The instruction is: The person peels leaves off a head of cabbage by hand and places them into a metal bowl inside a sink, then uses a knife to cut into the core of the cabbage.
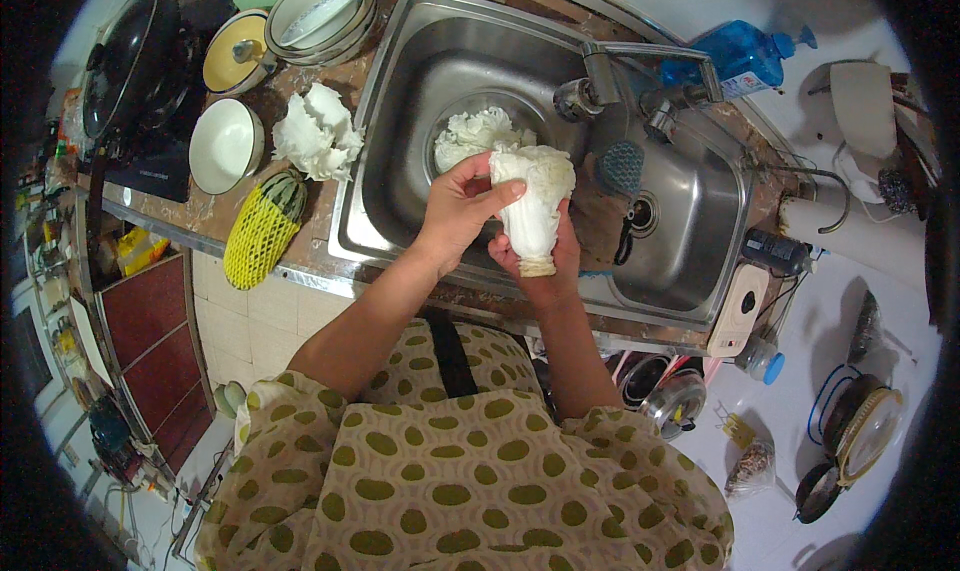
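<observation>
Over the front of the sink I hold a pale napa cabbage (536, 188), its cut root end towards me. My left hand (461, 211) has its thumb on the upper leaves and its fingers behind them. From the right and below, my right hand (559, 260) cradles the cabbage; most of its fingers are hidden. Torn cabbage leaves (472, 132) lie beyond, in a round vessel (437, 151) in the left basin of the stainless steel sink (405, 68). More leaves (319, 132) are heaped on the counter left of the sink.
A melon in yellow foam netting (266, 230) lies by the counter's front edge. White bowl (225, 147), yellow bowl (232, 50) and stacked bowls (319, 16) stand behind it. The faucet (600, 76) overhangs the sink divider, near a blue mesh scrubber (619, 167). A blue bottle (739, 53) stands behind.
</observation>
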`<state>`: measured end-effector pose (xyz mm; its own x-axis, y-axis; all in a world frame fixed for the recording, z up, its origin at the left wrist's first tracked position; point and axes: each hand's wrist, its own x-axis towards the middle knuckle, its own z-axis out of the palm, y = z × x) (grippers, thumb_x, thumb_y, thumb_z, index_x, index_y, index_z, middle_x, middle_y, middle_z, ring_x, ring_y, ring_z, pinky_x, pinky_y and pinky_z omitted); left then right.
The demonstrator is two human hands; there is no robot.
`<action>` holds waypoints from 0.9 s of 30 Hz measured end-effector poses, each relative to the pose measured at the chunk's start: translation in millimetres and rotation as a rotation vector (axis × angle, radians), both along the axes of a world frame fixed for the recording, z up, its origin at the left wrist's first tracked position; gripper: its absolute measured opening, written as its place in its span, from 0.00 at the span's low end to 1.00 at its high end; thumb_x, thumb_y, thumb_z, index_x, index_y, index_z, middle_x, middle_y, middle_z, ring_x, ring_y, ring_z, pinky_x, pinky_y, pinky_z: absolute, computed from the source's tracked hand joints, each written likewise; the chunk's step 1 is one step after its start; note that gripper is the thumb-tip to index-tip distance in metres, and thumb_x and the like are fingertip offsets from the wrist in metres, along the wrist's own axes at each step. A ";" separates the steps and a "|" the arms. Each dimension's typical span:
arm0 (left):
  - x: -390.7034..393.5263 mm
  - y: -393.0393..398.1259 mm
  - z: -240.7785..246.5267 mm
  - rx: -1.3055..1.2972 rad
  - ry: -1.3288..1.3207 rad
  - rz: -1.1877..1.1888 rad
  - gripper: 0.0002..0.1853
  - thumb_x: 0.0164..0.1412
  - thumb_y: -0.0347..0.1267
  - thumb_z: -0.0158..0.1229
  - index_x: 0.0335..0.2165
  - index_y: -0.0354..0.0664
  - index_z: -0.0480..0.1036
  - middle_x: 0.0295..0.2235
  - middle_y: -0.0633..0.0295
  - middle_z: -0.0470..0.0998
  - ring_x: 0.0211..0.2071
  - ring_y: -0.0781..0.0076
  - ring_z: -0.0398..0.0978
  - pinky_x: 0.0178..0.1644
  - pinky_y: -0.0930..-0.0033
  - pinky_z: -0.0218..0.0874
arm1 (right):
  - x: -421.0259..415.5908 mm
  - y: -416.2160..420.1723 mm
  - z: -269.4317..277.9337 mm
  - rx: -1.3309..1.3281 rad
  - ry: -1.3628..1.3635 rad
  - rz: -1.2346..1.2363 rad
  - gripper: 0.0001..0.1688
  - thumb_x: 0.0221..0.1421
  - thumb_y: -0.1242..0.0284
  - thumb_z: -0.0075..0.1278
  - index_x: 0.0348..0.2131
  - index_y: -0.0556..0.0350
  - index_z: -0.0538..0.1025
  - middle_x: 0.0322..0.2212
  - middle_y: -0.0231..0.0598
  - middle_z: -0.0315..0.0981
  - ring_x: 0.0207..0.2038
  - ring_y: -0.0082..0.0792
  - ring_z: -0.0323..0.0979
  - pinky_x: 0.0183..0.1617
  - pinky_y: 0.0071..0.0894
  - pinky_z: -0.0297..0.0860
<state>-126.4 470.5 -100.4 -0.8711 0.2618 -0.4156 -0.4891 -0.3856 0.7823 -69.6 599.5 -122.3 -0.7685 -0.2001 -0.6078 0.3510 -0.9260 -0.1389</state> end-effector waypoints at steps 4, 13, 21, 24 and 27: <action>2.5 -0.4 6.5 -0.007 -0.008 0.029 0.12 0.50 0.28 0.60 0.35 0.39 0.69 0.33 0.65 0.74 0.33 0.81 0.70 0.38 0.77 0.62 | -2.3 -4.4 10.2 -0.024 -0.051 -0.078 0.29 0.55 0.49 0.36 0.49 0.47 0.63 0.37 0.41 0.68 0.29 0.37 0.67 0.30 0.36 0.63; -5.0 -12.1 2.9 -0.016 0.180 -0.043 0.08 0.57 0.30 0.53 0.35 0.40 0.65 0.30 0.69 0.72 0.31 0.86 0.67 0.36 0.81 0.59 | 3.3 7.3 2.5 0.115 -0.039 0.090 0.31 0.54 0.48 0.38 0.48 0.48 0.65 0.33 0.44 0.70 0.25 0.36 0.67 0.29 0.33 0.61; -5.3 -19.4 -4.4 -0.065 0.255 -0.104 0.09 0.60 0.30 0.48 0.38 0.38 0.62 0.35 0.66 0.70 0.35 0.84 0.66 0.40 0.79 0.59 | -3.4 5.0 3.9 0.134 -0.198 0.040 0.30 0.53 0.47 0.40 0.46 0.48 0.66 0.32 0.41 0.70 0.24 0.37 0.67 0.29 0.33 0.61; -0.7 -19.2 -0.2 -0.105 0.328 -0.050 0.10 0.60 0.29 0.47 0.39 0.37 0.61 0.36 0.65 0.69 0.37 0.82 0.65 0.42 0.78 0.58 | -5.7 8.9 -1.1 0.092 -0.229 -0.076 0.29 0.53 0.47 0.40 0.45 0.48 0.67 0.33 0.39 0.70 0.26 0.37 0.66 0.30 0.34 0.61; 6.8 -14.8 7.5 -0.096 0.412 0.043 0.09 0.60 0.29 0.47 0.39 0.36 0.61 0.36 0.65 0.69 0.36 0.82 0.65 0.42 0.78 0.57 | -5.0 17.5 -15.0 0.019 -0.183 -0.138 0.28 0.53 0.48 0.40 0.44 0.48 0.67 0.35 0.37 0.69 0.30 0.36 0.64 0.32 0.34 0.60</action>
